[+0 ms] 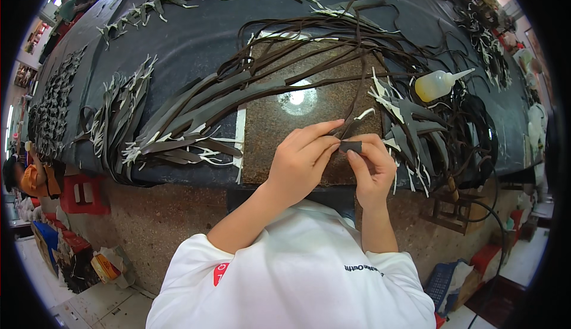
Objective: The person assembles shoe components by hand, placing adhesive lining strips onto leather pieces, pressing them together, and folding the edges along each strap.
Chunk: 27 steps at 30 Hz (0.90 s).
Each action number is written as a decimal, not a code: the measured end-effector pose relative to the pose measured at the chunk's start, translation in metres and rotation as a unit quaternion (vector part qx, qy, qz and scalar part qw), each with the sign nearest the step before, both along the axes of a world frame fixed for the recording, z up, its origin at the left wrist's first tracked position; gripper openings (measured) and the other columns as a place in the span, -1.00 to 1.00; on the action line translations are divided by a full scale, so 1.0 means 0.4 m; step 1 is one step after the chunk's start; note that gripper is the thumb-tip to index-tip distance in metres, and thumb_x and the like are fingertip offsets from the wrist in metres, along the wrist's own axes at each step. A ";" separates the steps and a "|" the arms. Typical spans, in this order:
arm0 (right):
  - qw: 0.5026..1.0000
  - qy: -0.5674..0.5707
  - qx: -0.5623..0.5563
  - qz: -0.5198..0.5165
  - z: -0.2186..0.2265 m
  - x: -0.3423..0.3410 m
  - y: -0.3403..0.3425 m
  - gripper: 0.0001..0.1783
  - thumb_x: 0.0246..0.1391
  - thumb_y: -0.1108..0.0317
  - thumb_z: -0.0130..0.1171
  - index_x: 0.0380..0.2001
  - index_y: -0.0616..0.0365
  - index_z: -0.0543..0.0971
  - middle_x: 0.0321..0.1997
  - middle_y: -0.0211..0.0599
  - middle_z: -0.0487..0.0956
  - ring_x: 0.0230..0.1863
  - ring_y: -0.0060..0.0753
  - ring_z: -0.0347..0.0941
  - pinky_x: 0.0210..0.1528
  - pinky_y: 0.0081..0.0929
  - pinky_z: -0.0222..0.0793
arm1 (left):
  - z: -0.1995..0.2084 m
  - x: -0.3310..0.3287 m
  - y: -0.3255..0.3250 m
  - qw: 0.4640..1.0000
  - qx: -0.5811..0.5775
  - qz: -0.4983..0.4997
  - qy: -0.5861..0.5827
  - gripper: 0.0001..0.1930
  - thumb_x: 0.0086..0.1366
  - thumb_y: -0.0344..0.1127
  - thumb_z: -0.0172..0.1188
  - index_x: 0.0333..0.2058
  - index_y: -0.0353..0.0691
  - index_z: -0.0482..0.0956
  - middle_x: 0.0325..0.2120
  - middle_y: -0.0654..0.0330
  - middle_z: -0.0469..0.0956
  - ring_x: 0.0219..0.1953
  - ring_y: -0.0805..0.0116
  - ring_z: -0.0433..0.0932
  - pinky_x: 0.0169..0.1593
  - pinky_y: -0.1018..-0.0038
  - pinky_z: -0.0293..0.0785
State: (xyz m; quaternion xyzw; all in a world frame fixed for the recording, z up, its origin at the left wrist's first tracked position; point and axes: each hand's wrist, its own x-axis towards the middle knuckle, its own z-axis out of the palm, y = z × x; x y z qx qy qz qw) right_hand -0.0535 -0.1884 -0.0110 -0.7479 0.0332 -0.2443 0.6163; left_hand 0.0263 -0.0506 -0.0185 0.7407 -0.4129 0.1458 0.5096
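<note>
Over the near right part of a brown speckled slab [270, 165], my two hands meet at a small dark grey strip [352, 146]. My left hand [302, 158] is closed, thumb and fingers pinching the strip's left end, where a thin dark brown cord runs up. My right hand [373, 165] is closed on the strip's other side, fingers curled around it. A white curled end [365, 114] sticks up just beyond my fingers. Where strip and cord meet is partly hidden by my fingertips.
Dark strips with pale frayed ends [196, 106] lie left of the slab, more [410, 121] to its right. Long brown cords [303, 46] cross the slab's far side. A squeeze bottle of yellowish liquid [434, 86] lies tilted at right. Far left, a person [37, 177] in orange shows.
</note>
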 end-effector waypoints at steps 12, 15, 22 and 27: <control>0.997 0.007 0.076 -0.007 -0.035 0.004 0.018 -0.85 0.05 0.62 0.13 -0.30 0.38 0.62 -0.22 -0.29 0.53 -0.31 -0.58 0.45 -0.33 -0.69 0.33 | 0.002 -0.045 -0.020 0.969 -0.071 0.072 0.227 -0.93 0.07 -0.52 0.21 -0.43 -0.34 0.54 -0.16 0.06 0.56 -0.19 0.21 0.57 -0.12 0.41 0.46; 0.988 0.004 0.157 0.012 -0.063 0.006 0.016 -0.85 0.05 0.61 0.13 -0.30 0.39 0.63 -0.22 -0.28 0.53 -0.23 -0.56 0.46 -0.26 -0.67 0.39 | 0.002 -0.047 -0.019 0.951 -0.082 0.080 0.287 -0.95 0.10 -0.51 0.19 -0.43 -0.35 0.54 -0.17 0.04 0.55 -0.12 0.26 0.55 -0.05 0.43 0.41; 0.953 0.035 0.296 0.060 -0.044 0.010 0.006 -0.83 0.05 0.59 0.12 -0.29 0.39 0.64 -0.21 -0.25 0.52 -0.17 -0.47 0.49 -0.05 -0.51 0.53 | -0.016 -0.030 -0.001 0.910 -0.087 0.019 0.404 -0.89 0.20 -0.44 0.17 -0.38 -0.39 0.58 -0.14 0.04 0.53 -0.14 0.36 0.52 -0.12 0.51 0.39; 0.958 0.066 0.276 0.044 -0.030 0.005 0.002 -0.84 0.08 0.61 0.09 -0.30 0.41 0.63 -0.22 -0.25 0.52 -0.18 -0.47 0.49 -0.05 -0.49 0.53 | -0.001 -0.013 0.019 0.890 -0.045 -0.006 0.454 -0.81 0.19 -0.37 0.23 -0.27 -0.36 0.64 -0.10 0.06 0.53 -0.36 0.58 0.49 -0.31 0.67 0.37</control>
